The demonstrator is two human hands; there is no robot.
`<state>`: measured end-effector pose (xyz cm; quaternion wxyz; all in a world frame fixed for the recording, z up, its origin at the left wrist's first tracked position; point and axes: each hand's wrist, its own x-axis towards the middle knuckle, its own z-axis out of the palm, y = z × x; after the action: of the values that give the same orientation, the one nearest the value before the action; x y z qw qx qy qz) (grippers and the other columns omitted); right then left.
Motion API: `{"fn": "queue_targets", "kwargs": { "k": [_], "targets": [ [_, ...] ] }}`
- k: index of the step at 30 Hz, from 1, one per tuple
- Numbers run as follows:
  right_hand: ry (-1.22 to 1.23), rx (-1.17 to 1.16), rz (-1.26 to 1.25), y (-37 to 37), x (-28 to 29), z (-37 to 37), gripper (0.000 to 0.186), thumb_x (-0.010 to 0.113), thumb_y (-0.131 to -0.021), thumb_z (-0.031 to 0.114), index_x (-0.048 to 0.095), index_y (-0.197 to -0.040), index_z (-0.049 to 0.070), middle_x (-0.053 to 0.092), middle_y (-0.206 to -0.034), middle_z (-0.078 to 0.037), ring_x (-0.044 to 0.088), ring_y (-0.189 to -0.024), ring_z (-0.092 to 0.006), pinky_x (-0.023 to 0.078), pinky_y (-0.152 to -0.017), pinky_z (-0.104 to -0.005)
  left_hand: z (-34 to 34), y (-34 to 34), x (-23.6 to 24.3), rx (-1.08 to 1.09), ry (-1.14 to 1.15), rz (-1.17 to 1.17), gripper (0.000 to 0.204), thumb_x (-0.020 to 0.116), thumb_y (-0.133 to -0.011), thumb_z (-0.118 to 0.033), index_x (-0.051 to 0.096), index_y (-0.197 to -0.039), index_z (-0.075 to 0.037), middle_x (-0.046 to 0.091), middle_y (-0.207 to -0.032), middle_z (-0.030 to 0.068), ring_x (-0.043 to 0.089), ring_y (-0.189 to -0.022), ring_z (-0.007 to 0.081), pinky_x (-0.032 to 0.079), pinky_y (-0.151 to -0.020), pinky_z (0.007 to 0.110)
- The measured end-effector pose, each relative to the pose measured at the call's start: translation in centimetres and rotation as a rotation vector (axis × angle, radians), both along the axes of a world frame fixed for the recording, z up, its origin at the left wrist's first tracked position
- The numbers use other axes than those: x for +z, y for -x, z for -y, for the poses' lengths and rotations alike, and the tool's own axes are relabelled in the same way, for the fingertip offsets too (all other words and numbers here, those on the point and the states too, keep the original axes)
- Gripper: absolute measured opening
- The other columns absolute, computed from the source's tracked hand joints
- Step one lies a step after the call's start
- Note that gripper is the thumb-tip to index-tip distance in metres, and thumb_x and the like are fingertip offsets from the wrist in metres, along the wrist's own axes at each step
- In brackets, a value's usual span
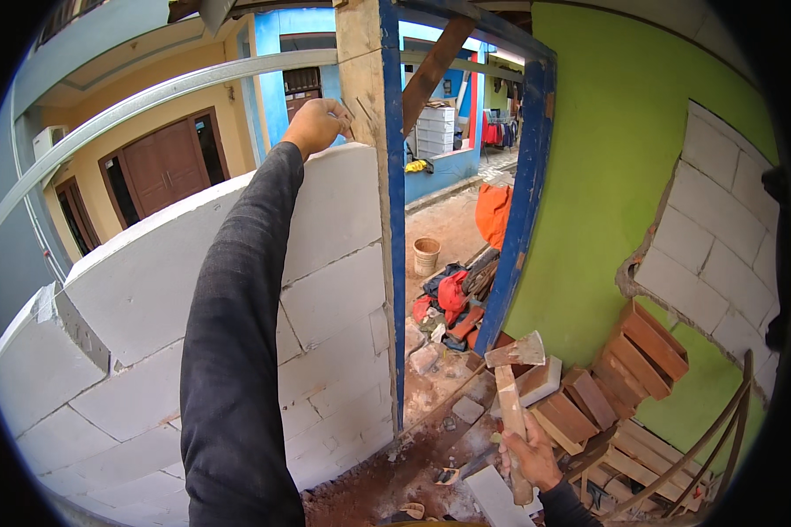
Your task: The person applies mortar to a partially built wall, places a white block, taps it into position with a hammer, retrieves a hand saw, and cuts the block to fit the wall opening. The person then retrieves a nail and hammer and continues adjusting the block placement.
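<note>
White block wall (pixel 338 303) beneath outstretched left arm (pixel 237 351), fingers (pixel 332 109) pressed together by post (pixel 360 83); right fingers (pixel 529 450) wrapped around tool handle (pixel 509 395).

near right: pale wood-handled hatchet (pixel 509 400), dull metal head (pixel 517 351) | left: white block wall (pixel 336 303), matt | tan squared wooden post (pixel 360 83), unglossy

Block wall (pixel 338 290) left of door frame (pixel 531 180), bucket (pixel 426 258) beyond

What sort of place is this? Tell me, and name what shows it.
Likely a building site or renovation: a bare white block wall, a green wall with a rough-edged block patch, and a hatchet-like tool in the right hand.
</note>
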<state>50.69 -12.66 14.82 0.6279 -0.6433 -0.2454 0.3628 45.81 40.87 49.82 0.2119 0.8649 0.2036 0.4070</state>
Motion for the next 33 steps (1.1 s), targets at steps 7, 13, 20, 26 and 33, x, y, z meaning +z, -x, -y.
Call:
{"fn": "queue_targets", "kwargs": {
  "k": [7,13,20,26,33],
  "targets": [
    [-0.049,0.020,0.481,-3.1,12.2,-6.3,0.065,0.065,-0.105,0.037,0.044,-0.156,0.003,0.065,-0.095,-0.008,0.060,-0.064,-0.0122,0.051,-0.058,-0.0290,-1.2,-0.1,-0.3,-0.121,0.123,-0.102,0.005,0.068,-0.098,-0.006,0.073,-0.096,-0.004,0.079,-0.095,0.0074,0.070,-0.092,0.0168,0.052,-0.090,0.030],
    [-0.107,0.038,1.034,-5.2,23.9,-14.2,0.062,0.062,-0.103,0.034,0.043,-0.154,0.003,0.065,-0.125,-0.024,0.069,-0.104,-0.0363,0.054,-0.095,-0.0458,-1.8,-0.4,-1.1,-0.136,0.094,-0.052,0.004,0.069,-0.098,-0.006,0.071,-0.096,-0.004,0.079,-0.094,0.0073,0.071,-0.092,0.0177,0.053,-0.092,0.033],
    [-0.139,0.087,1.566,-7.3,32.1,-23.3,0.066,0.057,-0.104,0.032,0.037,-0.165,0.017,0.071,-0.112,-0.021,0.070,-0.088,-0.0377,0.054,-0.089,-0.0470,-2.3,-0.1,-1.3,-0.152,0.113,-0.045,0.012,0.072,-0.097,-0.008,0.076,-0.105,0.001,0.080,-0.101,0.0106,0.072,-0.098,0.0194,0.052,-0.098,0.034],
    [0.083,0.127,1.715,-7.8,34.7,-27.3,0.067,0.055,-0.108,0.033,0.030,-0.170,0.024,0.074,-0.115,-0.026,0.072,-0.095,-0.0404,0.054,-0.095,-0.0491,-1.6,0.2,-1.2,-0.119,0.094,-0.072,0.021,0.073,-0.095,-0.007,0.079,-0.114,0.002,0.080,-0.104,0.0094,0.071,-0.098,0.0193,0.052,-0.099,0.034],
    [0.144,0.100,1.768,-8.7,34.8,-28.8,0.066,0.054,-0.109,0.032,0.030,-0.170,0.025,0.073,-0.125,-0.025,0.072,-0.102,-0.0419,0.054,-0.099,-0.0501,-1.4,0.2,-1.2,-0.112,0.066,-0.097,0.018,0.072,-0.097,-0.008,0.081,-0.111,0.000,0.080,-0.103,0.0102,0.071,-0.097,0.0207,0.052,-0.099,0.035]
  ]
}}
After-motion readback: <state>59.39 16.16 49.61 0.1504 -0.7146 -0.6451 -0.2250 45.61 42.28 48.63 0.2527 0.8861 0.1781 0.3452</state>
